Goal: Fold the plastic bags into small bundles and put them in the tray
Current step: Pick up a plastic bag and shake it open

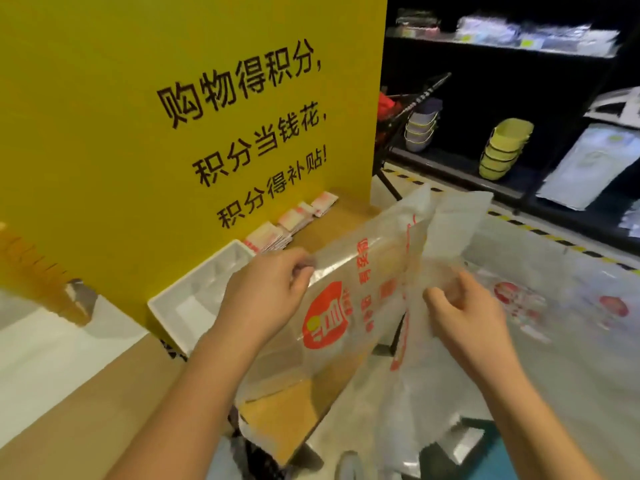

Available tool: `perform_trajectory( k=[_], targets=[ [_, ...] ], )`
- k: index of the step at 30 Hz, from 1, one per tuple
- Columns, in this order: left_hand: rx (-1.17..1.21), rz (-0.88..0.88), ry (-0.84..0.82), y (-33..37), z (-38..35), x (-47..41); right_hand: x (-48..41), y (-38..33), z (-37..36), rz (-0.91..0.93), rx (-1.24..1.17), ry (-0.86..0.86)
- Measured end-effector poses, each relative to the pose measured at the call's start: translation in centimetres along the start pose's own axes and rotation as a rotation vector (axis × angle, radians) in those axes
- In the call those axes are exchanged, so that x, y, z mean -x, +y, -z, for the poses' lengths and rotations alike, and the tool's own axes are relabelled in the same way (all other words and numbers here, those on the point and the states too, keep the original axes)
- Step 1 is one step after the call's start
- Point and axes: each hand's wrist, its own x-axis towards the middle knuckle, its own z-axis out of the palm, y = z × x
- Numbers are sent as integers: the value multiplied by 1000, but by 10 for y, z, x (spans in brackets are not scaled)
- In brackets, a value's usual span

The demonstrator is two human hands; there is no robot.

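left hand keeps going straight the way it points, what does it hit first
Beyond the plastic bag it pinches, the left hand points toward the folded bundles at the yellow board; probably those first, though depth is unclear.

Thin glossy plastic bag (363, 282) — smooth white tray (194, 299).

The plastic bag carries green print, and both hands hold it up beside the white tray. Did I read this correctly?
Not quite. The head view shows that the print on the plastic bag is red, not green. The rest stands: the left hand and the right hand both hold it up beside the white tray.
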Motion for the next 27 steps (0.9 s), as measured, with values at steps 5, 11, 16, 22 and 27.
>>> perform_trajectory(
  k=[5,11,16,22,27],
  targets=[
    [31,24,10,-2,-14,-40,-35,-19,-19,100,-5,-77],
    [136,7,-20,5,-32,-64,-80,-23,-49,153,-17,-202],
    [244,36,-89,9,-40,-76,-120,-42,-63,116,-137,-465],
    [-64,179,-175,23,-48,-99,-190,-51,-76,-56,-331,-811],
    [-29,395,-139,47,-71,-115,-234,-44,-80,-117,-322,-1017]
  ],
)
